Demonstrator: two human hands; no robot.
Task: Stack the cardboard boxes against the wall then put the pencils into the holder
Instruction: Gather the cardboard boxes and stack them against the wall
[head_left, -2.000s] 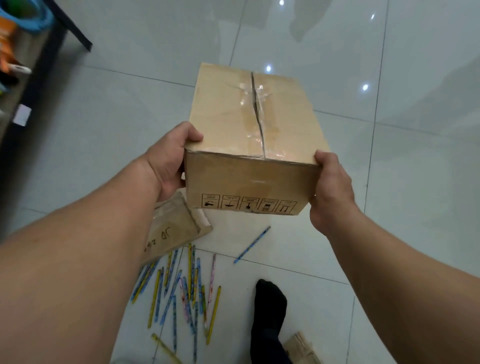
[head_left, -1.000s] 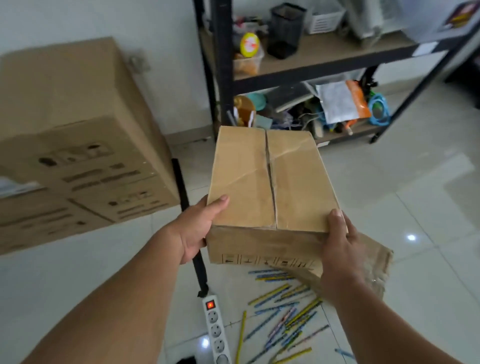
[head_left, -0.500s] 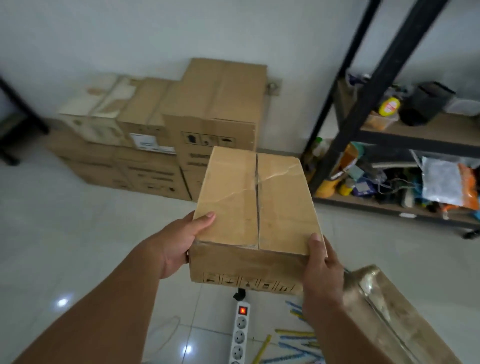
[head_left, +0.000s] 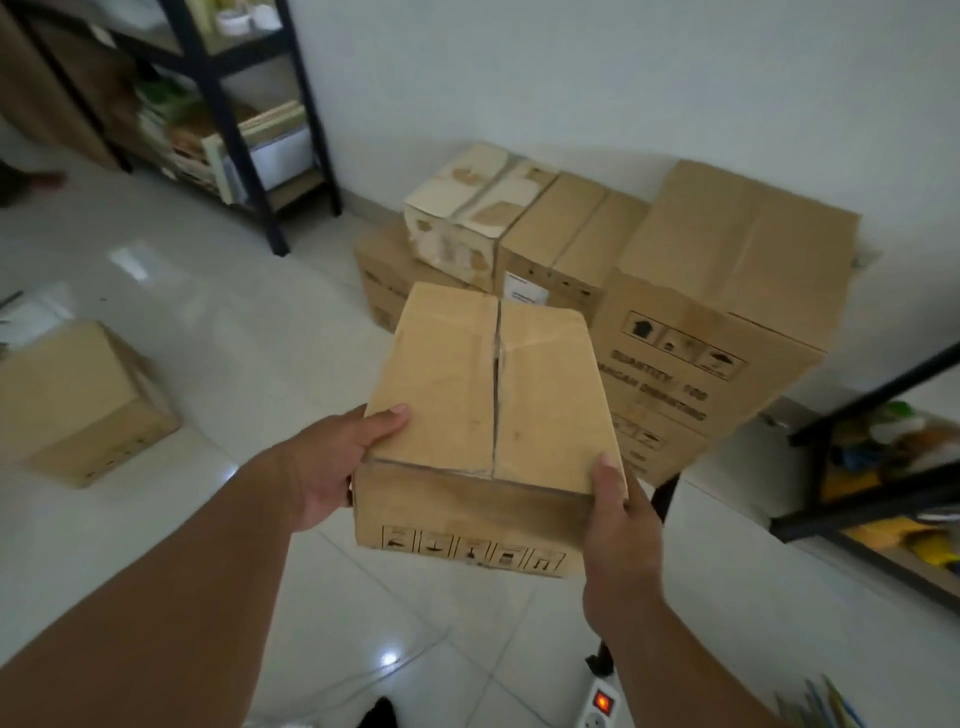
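I hold a small brown cardboard box (head_left: 488, 410) in the air in front of me, top seam facing up. My left hand (head_left: 327, 467) grips its left near corner with the thumb on top. My right hand (head_left: 618, 525) grips the right near corner the same way. Beyond it, against the white wall, stands a pile of cardboard boxes: a tall printed one (head_left: 727, 312) at the right, a brown one (head_left: 566, 244) and a worn whitish one (head_left: 467, 213) to its left. A few pencils (head_left: 826, 706) show at the bottom right edge.
Another cardboard box (head_left: 78, 400) sits on the tiled floor at the left. Black metal shelving (head_left: 228, 114) stands at the back left, and a second rack (head_left: 883, 488) at the right. A white power strip (head_left: 597, 701) with a lit red switch lies on the floor below the held box.
My view has turned left and moved closer to the pile at the wall. The held box stays in the same two-handed grip. The pencils and the loose box at my right have slid out of view.
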